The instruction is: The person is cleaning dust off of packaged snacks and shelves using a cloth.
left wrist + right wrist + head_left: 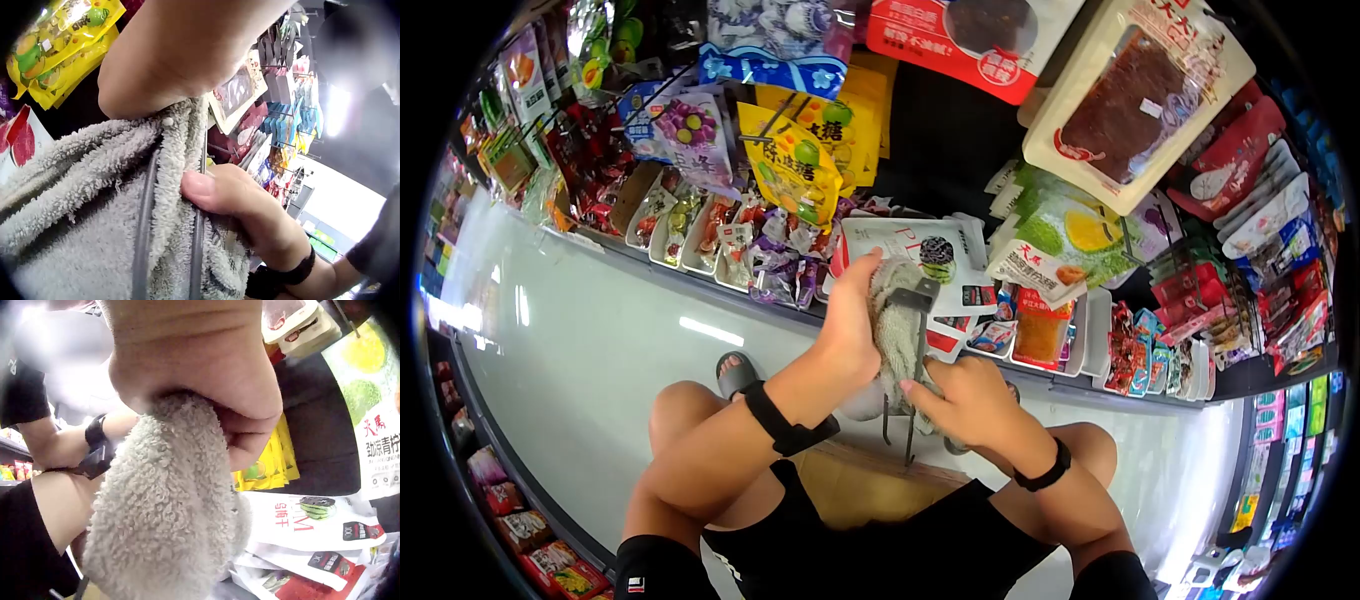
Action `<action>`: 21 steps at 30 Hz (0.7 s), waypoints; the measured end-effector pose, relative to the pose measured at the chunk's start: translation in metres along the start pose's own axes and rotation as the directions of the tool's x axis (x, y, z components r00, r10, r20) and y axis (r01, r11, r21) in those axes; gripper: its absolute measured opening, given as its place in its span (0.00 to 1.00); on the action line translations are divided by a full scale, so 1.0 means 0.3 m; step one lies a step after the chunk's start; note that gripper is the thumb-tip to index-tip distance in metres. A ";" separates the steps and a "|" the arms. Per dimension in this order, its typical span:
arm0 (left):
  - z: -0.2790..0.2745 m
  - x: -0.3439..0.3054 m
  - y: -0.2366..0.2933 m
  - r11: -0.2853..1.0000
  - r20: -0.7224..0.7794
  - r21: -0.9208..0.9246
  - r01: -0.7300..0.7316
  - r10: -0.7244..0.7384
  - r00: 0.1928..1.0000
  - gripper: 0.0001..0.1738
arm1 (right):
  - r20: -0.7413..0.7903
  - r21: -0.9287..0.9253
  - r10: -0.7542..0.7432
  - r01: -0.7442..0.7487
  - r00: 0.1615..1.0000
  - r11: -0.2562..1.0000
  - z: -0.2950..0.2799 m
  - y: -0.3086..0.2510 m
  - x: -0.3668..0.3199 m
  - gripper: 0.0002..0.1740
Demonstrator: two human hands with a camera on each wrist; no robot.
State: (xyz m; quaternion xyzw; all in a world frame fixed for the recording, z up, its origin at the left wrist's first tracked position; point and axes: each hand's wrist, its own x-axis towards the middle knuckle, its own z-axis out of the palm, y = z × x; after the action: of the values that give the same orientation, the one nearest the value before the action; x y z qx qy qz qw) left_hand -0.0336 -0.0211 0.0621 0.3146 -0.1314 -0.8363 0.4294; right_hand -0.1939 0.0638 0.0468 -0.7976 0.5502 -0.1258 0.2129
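A grey fluffy cloth point(895, 325) is wrapped about a dark metal hook with two prongs point(915, 300), held over the person's lap. The left hand point(848, 325) grips the cloth and the hook's upper part from the left. Lower down, the right hand point(965, 400) pinches the cloth around the prongs, its thumb lying on them. In the left wrist view the cloth point(94, 206) lies around two parallel rods point(197, 250), the right thumb pressed beside one. The right wrist view shows the right hand point(194, 362) curled over the cloth point(162, 506); its fingertips are partly hidden.
Beyond the hands, a shelf holds white snack bags point(900, 245) and small trays of wrapped sweets point(670, 225). Yellow bags point(800, 165), green lemon bags point(1050, 235) and a large meat-snack pack point(1140, 100) hang above. A cardboard piece point(870, 490) lies under the person.
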 end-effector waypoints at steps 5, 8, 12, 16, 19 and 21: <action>-0.028 -0.010 0.007 0.996 0.033 0.066 -0.056 0.054 0.998 0.22 | 0.042 0.110 0.065 -0.069 0.997 0.992 -0.042 0.012 -0.010 0.24; -0.095 0.015 -0.002 0.966 0.128 0.213 -0.150 0.124 0.984 0.21 | -0.058 0.137 0.018 -0.010 0.998 0.990 -0.059 0.020 -0.017 0.22; -0.083 -0.033 0.014 0.956 0.065 0.270 -0.118 0.104 0.992 0.25 | 0.141 0.526 0.294 -0.324 0.945 0.786 -0.087 0.016 -0.024 0.18; -0.104 -0.052 0.030 0.646 0.237 0.738 -0.196 0.024 0.971 0.31 | 0.130 0.711 0.368 -0.346 0.921 0.613 -0.044 0.079 -0.025 0.17; -0.102 -0.087 0.020 0.371 0.397 0.861 -0.348 -0.065 0.915 0.32 | 0.049 0.794 0.365 -0.258 0.930 0.550 -0.048 0.053 -0.015 0.19; -0.124 -0.086 -0.009 0.104 0.364 0.928 -0.358 -0.057 0.929 0.28 | 0.046 0.782 0.393 -0.278 0.918 0.558 -0.044 0.064 -0.007 0.18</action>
State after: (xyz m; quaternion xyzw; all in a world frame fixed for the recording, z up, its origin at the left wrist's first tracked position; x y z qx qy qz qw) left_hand -0.0003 0.0030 0.0430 0.3679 -0.7483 -0.5253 0.1697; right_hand -0.2161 0.0572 0.0493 -0.4970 0.5963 -0.3600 0.5175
